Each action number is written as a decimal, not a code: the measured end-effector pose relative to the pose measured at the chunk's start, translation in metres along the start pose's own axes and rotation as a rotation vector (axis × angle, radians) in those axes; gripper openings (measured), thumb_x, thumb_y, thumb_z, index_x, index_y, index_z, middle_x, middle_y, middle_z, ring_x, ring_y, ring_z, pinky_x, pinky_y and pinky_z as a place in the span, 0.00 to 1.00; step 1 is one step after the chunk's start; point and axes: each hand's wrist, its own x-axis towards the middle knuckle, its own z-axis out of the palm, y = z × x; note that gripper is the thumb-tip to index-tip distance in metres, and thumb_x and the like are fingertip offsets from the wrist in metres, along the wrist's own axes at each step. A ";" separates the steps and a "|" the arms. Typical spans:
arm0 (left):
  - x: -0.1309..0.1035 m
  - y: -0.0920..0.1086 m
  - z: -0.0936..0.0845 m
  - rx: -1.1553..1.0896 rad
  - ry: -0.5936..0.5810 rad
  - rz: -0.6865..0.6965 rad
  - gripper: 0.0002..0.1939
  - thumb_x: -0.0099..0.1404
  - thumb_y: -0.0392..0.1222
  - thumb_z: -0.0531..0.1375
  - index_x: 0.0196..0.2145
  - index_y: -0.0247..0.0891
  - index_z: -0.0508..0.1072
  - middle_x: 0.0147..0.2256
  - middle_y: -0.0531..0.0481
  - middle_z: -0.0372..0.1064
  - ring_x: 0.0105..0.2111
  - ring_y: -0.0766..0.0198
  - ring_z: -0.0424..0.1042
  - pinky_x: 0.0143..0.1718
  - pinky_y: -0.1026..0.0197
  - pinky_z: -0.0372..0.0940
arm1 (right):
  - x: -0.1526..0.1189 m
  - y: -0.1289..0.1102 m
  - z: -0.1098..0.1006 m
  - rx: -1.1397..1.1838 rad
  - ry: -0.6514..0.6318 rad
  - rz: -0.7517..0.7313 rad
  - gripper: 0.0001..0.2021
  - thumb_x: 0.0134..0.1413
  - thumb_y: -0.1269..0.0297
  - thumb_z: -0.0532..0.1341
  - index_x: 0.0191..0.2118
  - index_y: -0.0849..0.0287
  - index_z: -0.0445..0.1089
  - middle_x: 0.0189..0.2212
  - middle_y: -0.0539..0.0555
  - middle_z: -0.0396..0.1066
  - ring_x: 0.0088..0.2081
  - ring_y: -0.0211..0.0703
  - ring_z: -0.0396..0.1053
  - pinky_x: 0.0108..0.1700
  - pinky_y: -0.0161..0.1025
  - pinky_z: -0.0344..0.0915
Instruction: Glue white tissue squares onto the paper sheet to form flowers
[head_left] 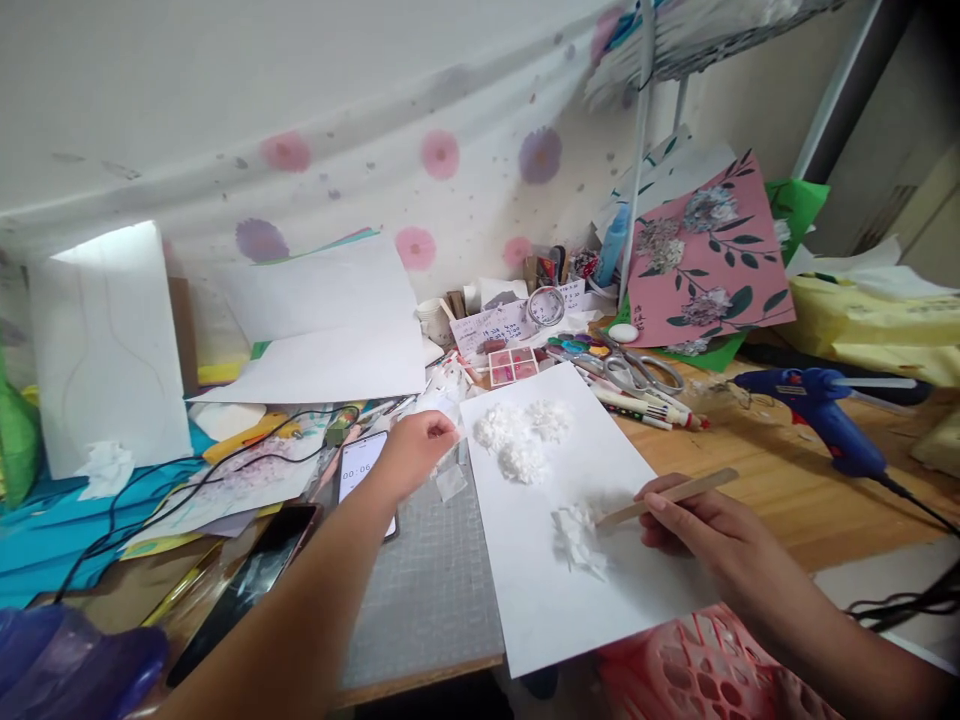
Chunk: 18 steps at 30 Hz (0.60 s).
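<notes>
In my right hand (690, 520) is a flat wooden craft stick (701, 487), held between thumb and fingers. Its lower tip reaches the edge of a loose white crumpled paper clump (577, 538); whether it presses on the clump I cannot tell. The clump lies on a white paper sheet (540, 610). Three fuller white fluffy paper flowers (523, 462) sit together on the sheet's upper left part. My left hand (416, 452) hovers left of the sheet, fingers curled into a pinch; anything inside it is hidden. Small clear plastic scraps (451, 482) lie just below it.
A blue hot glue gun (832, 400) lies at the right with its cord. Scissors (637, 370) and pens are behind the sheet. A phone (358, 462) showing a timer rests on the grey cutting mat (427, 600). A red plastic basket (697, 670) stands below the table edge.
</notes>
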 end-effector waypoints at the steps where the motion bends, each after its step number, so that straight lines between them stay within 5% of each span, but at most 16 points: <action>1: -0.007 0.006 -0.005 -0.058 -0.033 0.019 0.09 0.61 0.43 0.54 0.29 0.38 0.70 0.28 0.52 0.70 0.29 0.63 0.69 0.30 0.62 0.63 | 0.000 -0.001 0.000 -0.002 -0.004 -0.004 0.18 0.51 0.45 0.58 0.29 0.57 0.69 0.24 0.54 0.69 0.28 0.46 0.69 0.31 0.42 0.68; 5: -0.040 0.042 -0.017 -0.414 -0.247 0.126 0.07 0.58 0.45 0.60 0.27 0.39 0.70 0.25 0.54 0.69 0.26 0.66 0.68 0.29 0.64 0.62 | 0.000 -0.005 0.001 0.027 -0.010 0.003 0.15 0.54 0.50 0.58 0.29 0.58 0.68 0.24 0.51 0.67 0.28 0.43 0.68 0.32 0.40 0.66; 8: -0.057 0.072 -0.005 -0.744 -0.491 0.204 0.03 0.56 0.41 0.61 0.28 0.41 0.72 0.27 0.52 0.71 0.29 0.63 0.70 0.31 0.61 0.64 | 0.001 -0.007 0.001 0.034 -0.022 -0.009 0.13 0.54 0.54 0.57 0.27 0.59 0.67 0.24 0.49 0.65 0.26 0.40 0.67 0.31 0.37 0.64; 14: -0.063 0.099 0.067 -0.372 -0.295 0.161 0.06 0.54 0.36 0.59 0.21 0.39 0.71 0.30 0.51 0.68 0.32 0.62 0.68 0.34 0.59 0.64 | 0.003 -0.007 0.001 0.039 -0.016 -0.034 0.11 0.55 0.58 0.57 0.27 0.59 0.65 0.22 0.48 0.65 0.25 0.38 0.66 0.30 0.37 0.62; 18: -0.060 0.091 0.087 -0.286 -0.133 0.177 0.06 0.55 0.35 0.60 0.21 0.40 0.71 0.32 0.51 0.68 0.35 0.60 0.69 0.36 0.58 0.65 | 0.002 -0.008 -0.001 0.093 -0.014 -0.041 0.11 0.53 0.59 0.59 0.26 0.60 0.66 0.22 0.49 0.66 0.25 0.39 0.67 0.29 0.37 0.64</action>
